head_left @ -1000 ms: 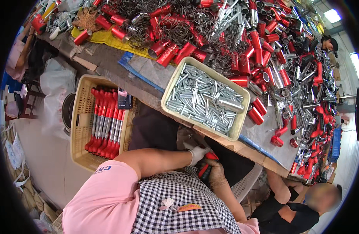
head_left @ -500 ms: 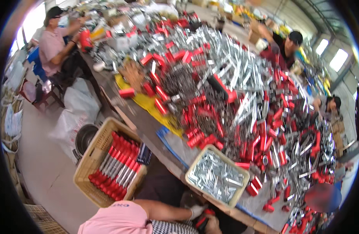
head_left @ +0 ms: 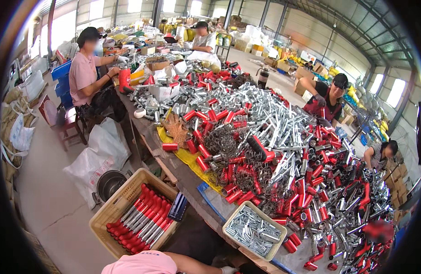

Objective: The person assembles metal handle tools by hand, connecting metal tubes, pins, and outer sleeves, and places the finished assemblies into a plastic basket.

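At the lower edge, my left arm in a pink sleeve (head_left: 142, 264) reaches to the right. My left hand (head_left: 229, 270), in a pale glove, is mostly cut off by the frame edge, so its fingers cannot be made out. A sliver of red shows beside it, too small to name. My right hand is out of view. Nearest to my left arm stands a tan plastic crate (head_left: 98, 223) with rows of red-handled metal tools (head_left: 144, 219) and a dark blue box (head_left: 177, 206). A tan tub (head_left: 280, 239) of short silver metal pieces (head_left: 251, 230) sits at the table's near edge.
A long table carries a heap of silver tubes (head_left: 283, 132), red sleeves (head_left: 203, 163), wire springs (head_left: 224, 141) and a black-and-red handle (head_left: 261, 148). A brown glove (head_left: 176, 130) lies on yellow cloth. A pot (head_left: 111, 183) and white sack (head_left: 98, 150) stand left. Several people work around the table.
The view has tilted up, showing more of the hall. My hands have slid down out of the frame, the right one wholly, with the black-and-red tool it held.
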A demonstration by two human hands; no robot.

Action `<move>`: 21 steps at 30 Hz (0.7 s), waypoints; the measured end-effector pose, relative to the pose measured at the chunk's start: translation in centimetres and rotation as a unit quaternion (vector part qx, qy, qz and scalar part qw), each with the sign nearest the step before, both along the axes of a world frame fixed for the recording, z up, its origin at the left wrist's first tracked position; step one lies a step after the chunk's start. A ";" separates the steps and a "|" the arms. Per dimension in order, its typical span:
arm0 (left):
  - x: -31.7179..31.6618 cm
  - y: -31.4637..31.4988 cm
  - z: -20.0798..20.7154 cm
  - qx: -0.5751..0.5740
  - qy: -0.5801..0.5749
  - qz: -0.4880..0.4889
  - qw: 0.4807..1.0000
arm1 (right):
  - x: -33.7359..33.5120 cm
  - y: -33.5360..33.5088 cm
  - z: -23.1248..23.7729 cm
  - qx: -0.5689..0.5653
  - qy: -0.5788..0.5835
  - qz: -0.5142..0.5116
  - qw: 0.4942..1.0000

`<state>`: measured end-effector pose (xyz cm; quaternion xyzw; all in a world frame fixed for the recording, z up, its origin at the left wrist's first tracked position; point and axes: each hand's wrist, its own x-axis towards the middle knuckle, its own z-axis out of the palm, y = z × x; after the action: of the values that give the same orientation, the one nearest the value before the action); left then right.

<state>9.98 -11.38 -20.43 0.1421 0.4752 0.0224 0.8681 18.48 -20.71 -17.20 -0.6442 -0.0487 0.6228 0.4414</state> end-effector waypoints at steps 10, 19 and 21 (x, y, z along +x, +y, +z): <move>0.7 -1.6 -2.4 0.004 -0.001 -0.009 1.000 | -0.4 -0.9 0.7 0.011 0.023 -0.017 1.000; 0.3 -0.9 -2.4 -0.001 0.055 -0.040 0.998 | -1.2 -0.5 0.5 -0.011 0.054 -0.101 0.993; -0.3 -0.8 -0.6 0.030 0.030 -0.060 0.997 | -1.7 -0.6 1.4 0.013 0.030 -0.108 0.994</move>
<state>9.71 -12.21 -21.05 0.1964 0.4910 -0.0197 0.8485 16.75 -21.36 -15.82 -0.6210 0.0257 0.5896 0.5158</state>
